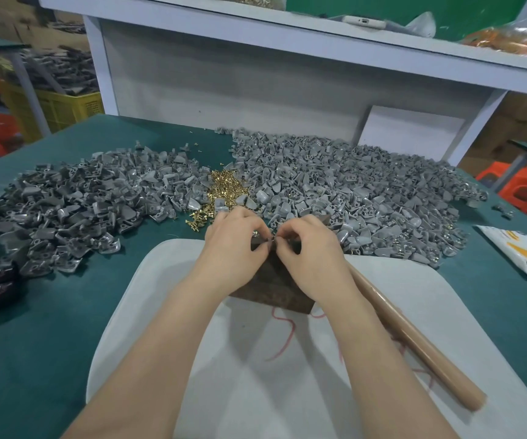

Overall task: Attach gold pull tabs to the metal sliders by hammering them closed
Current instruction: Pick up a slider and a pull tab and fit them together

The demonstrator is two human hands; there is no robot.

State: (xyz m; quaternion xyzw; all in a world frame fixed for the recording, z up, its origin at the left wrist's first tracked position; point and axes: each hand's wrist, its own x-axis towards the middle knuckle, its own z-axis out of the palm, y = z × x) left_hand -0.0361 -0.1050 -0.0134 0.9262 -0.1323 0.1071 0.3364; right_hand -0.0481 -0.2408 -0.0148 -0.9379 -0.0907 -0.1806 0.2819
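Where the two hands meet over the dark block [271, 286], the left hand [233, 245] and the right hand [311, 248] pinch together one small part [271, 239], mostly hidden by curled fingertips; the gold pull tabs [224, 185] lie just beyond, between two heaps of grey sliders [351, 191].

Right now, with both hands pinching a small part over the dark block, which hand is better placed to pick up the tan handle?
Right, probably. The tan handle lies beside the right hand and forearm; the left hand sits across the dark block from it and would have to cross over.
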